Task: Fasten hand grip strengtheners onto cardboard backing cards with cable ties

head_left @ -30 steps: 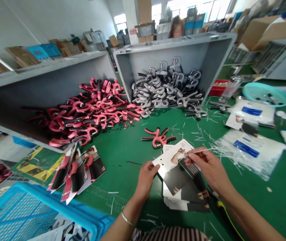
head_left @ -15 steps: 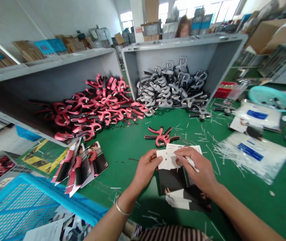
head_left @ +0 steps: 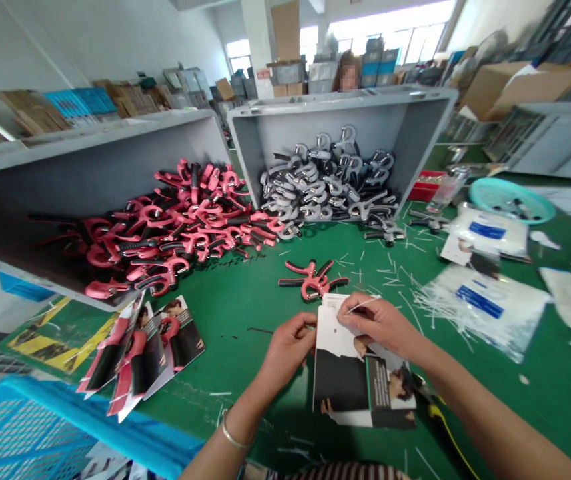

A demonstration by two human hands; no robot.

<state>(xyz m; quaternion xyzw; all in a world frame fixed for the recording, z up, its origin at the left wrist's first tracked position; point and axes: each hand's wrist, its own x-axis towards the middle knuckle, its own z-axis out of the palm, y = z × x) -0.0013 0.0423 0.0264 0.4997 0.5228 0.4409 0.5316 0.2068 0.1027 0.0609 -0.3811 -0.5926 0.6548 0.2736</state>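
A printed backing card (head_left: 340,380), with a white top, punched holes and a dark lower part, lies before me on the green table. My left hand (head_left: 288,350) is closed at its left edge, with the fingertips partly hidden there. Over the card's white top, my right hand (head_left: 378,327) pinches a thin white cable tie (head_left: 360,306) close to a hole. More cards show under the right hand. Just beyond the card lie pink-and-black hand grip exercisers (head_left: 313,280). Yellow-and-black pliers (head_left: 438,413) rest beneath my right forearm.
Tipped grey crates hold pink hand grips (head_left: 195,220) and grey hand grips (head_left: 325,183). Carded grips (head_left: 138,363) lie left, above a blue basket (head_left: 30,413). Bags of cable ties (head_left: 485,307), a turquoise tray (head_left: 510,200) and a white glove (head_left: 570,300) are right. Another person is behind.
My right hand has moved up the card, and the cable tie now sticks out above its fingers. My left hand is lower along the card's edge. The view has shifted, showing the pliers.
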